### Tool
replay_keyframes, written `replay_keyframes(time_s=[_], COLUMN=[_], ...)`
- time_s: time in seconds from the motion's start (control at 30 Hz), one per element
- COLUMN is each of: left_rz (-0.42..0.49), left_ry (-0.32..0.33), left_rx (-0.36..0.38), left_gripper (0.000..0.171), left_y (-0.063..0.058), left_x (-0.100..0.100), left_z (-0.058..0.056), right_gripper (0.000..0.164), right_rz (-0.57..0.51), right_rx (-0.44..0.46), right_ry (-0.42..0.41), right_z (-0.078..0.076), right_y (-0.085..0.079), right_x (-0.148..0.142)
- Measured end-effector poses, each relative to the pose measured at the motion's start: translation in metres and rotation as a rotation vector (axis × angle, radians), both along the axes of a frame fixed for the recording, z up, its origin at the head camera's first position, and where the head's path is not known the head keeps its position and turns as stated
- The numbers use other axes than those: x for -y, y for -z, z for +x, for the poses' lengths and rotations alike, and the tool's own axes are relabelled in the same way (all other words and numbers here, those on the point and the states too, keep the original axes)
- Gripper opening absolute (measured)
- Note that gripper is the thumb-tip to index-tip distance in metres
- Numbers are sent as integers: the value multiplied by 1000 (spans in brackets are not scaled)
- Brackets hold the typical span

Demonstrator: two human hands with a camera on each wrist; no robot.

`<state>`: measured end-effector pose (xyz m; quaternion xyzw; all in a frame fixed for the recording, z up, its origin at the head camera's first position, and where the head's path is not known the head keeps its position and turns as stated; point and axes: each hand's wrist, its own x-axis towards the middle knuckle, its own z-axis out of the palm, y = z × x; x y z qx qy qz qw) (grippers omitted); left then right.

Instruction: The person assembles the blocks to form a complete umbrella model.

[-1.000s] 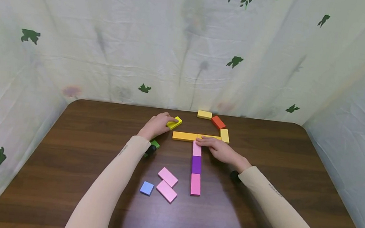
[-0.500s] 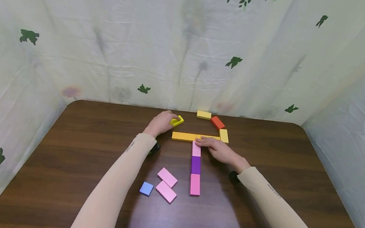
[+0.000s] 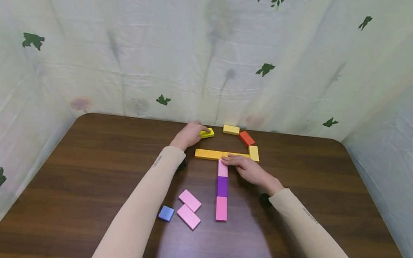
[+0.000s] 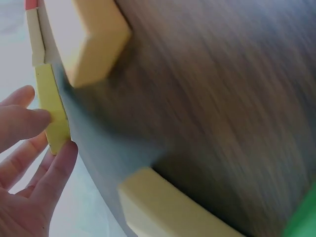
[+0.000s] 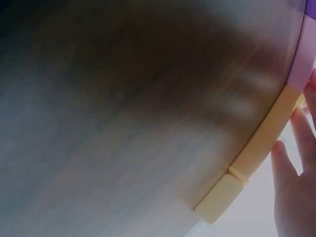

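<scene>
Near the table's far edge my left hand (image 3: 188, 135) pinches a yellow block (image 3: 207, 133). Its thumb and fingers show on opposite sides of the block in the left wrist view. A pale yellow block (image 3: 231, 129) lies just right of it, and a red-orange block (image 3: 246, 138) follows. My right hand (image 3: 249, 170) rests its fingertips where an orange row (image 3: 208, 154) meets the light pink block (image 3: 223, 170) at the top of a column. Below that pink block come a purple block (image 3: 222, 186) and a darker pink block (image 3: 221, 208).
Another pale yellow block (image 3: 254, 153) stands at the orange row's right end. Two loose pink blocks (image 3: 188, 216) and a blue block (image 3: 166, 213) lie nearer on the wooden table (image 3: 93, 184). A green block (image 4: 303, 217) shows at the left wrist view's edge. A leaf-patterned curtain (image 3: 142, 56) hangs behind.
My left hand has slid the yellow block right and slightly away, toward the pale yellow block, turning it closer to level. The left forearm now covers the green blocks. My right hand has stayed put.
</scene>
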<state>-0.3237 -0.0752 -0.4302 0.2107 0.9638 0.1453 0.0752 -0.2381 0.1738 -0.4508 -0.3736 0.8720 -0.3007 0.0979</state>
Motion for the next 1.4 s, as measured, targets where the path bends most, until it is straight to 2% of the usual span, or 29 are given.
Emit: replay_keyframes(time_s=[0.33,0.6,0.73,0.87,0.97,1.07,1.2,1.4], left_rz=[-11,-1,-64,-151,-184,-193,-194,-198], left_ry=[-12,-54,-13,38,44,38,29,4], left_rx=[-26,22,11,61,123,150,158,159], left_gripper=[44,43,41,41,44,47,49,49], left_y=[-1,-2,-6,-11,-14,-16,-18,-17], left_x=[-20,-24,-25,-26,-26,-27,-28,-33], left_z=[0,2,5,14,21,26,28,25], right_gripper=[43,44,44,43,44,44,43,43], right_rz=[-3,-7,-9,-10,-16,-21,-22,-16], right_rx=[3,12,8,0,-2,-1,-3,-3], right_ry=[-7,-6,-8,-13,-12,-11,-14,0], right_z=[1,1,1,1,1,1,0,-1], right_y=[-2,-2,-2,-1,-1,-1,0,2], right_x=[1,1,1,1,1,1,0,0])
